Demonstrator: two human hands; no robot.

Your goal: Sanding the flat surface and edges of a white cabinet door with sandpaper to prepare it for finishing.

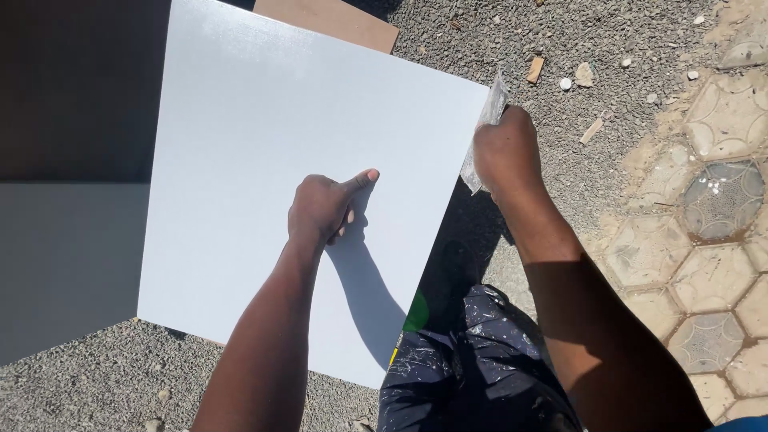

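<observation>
Left hand (322, 210) clenched, thumb out, pressing middle of white board (264, 160). Board lies over gravel ground (496, 40). Right hand (506, 152) grasping sandpaper sheet (490, 112) at board's right edge. Step, likely: sanding edge. Steady pressure and even strokes needed.

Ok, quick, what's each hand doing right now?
Left hand: closed in a loose fist, thumb out, resting on the white panel, holding nothing.
Right hand: closed on a crumpled sheet at the panel's edge.
</observation>
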